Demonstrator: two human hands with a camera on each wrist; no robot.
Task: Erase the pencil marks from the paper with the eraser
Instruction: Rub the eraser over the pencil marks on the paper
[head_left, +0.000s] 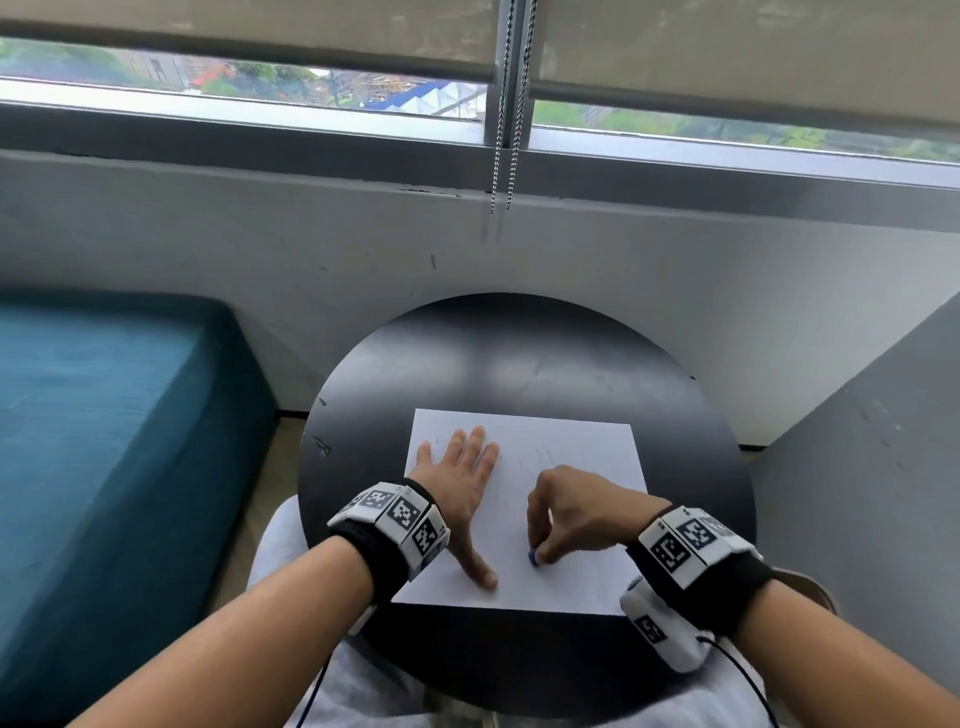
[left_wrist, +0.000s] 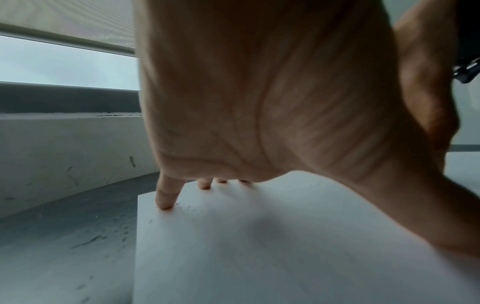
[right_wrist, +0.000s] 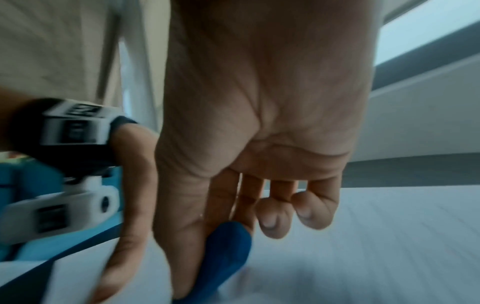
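A white sheet of paper (head_left: 582, 457) lies on the round black table (head_left: 519, 353). Faint pencil strokes (head_left: 540, 456) show near its far middle. My left hand (head_left: 462, 483) lies flat on the paper's left half, fingers spread, thumb stretched toward me. My right hand (head_left: 566, 512) pinches a small blue eraser (head_left: 533, 557) between thumb and fingers, with its tip down on the paper's near middle. In the right wrist view the blue eraser (right_wrist: 223, 259) sits against the thumb and the picture is blurred. In the left wrist view my fingertips (left_wrist: 165, 202) press the paper (left_wrist: 246, 257), with dark crumbs beside them.
A grey wall (head_left: 260, 249) and window sill stand just behind the table. A teal cushioned seat (head_left: 93, 441) is to the left. A grey slanted panel (head_left: 872, 493) is to the right. Blind chains (head_left: 504, 156) hang above the table.
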